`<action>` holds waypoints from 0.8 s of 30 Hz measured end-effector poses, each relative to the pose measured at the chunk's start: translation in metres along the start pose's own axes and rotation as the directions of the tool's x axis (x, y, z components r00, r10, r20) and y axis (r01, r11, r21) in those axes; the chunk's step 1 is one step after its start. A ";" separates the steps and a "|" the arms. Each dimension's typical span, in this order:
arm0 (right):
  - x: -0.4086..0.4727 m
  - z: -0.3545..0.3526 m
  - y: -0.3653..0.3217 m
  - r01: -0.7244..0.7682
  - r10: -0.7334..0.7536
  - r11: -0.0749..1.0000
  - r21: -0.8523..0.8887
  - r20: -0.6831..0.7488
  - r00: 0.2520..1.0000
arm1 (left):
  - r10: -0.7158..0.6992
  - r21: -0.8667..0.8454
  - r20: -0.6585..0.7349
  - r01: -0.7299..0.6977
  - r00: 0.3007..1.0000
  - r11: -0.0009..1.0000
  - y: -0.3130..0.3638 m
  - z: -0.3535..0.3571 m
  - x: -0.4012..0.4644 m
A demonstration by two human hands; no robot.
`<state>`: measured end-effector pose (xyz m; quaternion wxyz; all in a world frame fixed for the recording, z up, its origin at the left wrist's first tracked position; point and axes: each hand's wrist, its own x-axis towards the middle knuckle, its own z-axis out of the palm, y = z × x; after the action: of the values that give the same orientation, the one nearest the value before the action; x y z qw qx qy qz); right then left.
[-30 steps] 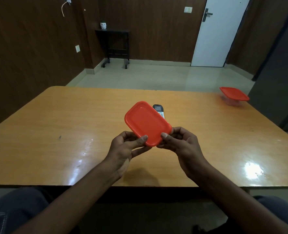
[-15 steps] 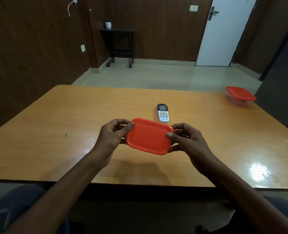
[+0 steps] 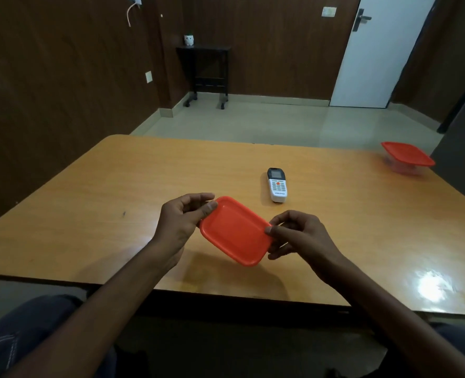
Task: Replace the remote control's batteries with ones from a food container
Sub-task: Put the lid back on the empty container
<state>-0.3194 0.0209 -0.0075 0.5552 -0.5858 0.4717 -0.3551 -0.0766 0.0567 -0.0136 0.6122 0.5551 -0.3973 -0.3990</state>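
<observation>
A small food container with an orange-red lid (image 3: 235,230) is held above the near part of the wooden table (image 3: 89,203), lid facing me and tilted down to the right. My left hand (image 3: 185,216) grips its upper left corner, thumb on the lid. My right hand (image 3: 299,236) pinches its right edge. The body under the lid is hidden, and so is anything inside. A white remote control (image 3: 277,184) with a dark screen lies face up on the table just beyond the container, touched by neither hand.
A second clear container with an orange-red lid (image 3: 406,157) stands at the table's far right edge. Beyond the table are a tiled floor, a small dark stand (image 3: 205,69) and a white door (image 3: 376,50). My knees show below the near table edge.
Both hands have lowered the container and turned it, so the lid now lies flatter and slopes to the right. The remote, once hidden behind it, shows fully.
</observation>
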 end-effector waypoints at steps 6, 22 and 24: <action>0.016 0.052 -0.003 -0.027 0.029 0.999 -0.027 0.088 0.996 | -0.091 -0.149 -0.138 0.071 0.986 0.986 0.010 -0.043 -0.002; 0.089 0.332 -0.027 -0.416 0.334 0.887 0.201 0.343 0.878 | -0.169 0.838 -0.509 0.531 0.844 0.130 0.011 -0.264 -0.037; 0.093 0.360 -0.033 -0.406 0.331 0.901 0.150 0.366 0.870 | -0.155 0.828 -0.538 0.554 0.828 0.086 0.015 -0.268 -0.038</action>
<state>0.0525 0.0449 -0.0328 0.7459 -0.4699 0.4327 -0.1886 0.1591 0.1906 -0.0184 0.0561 0.9460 -0.3032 -0.0999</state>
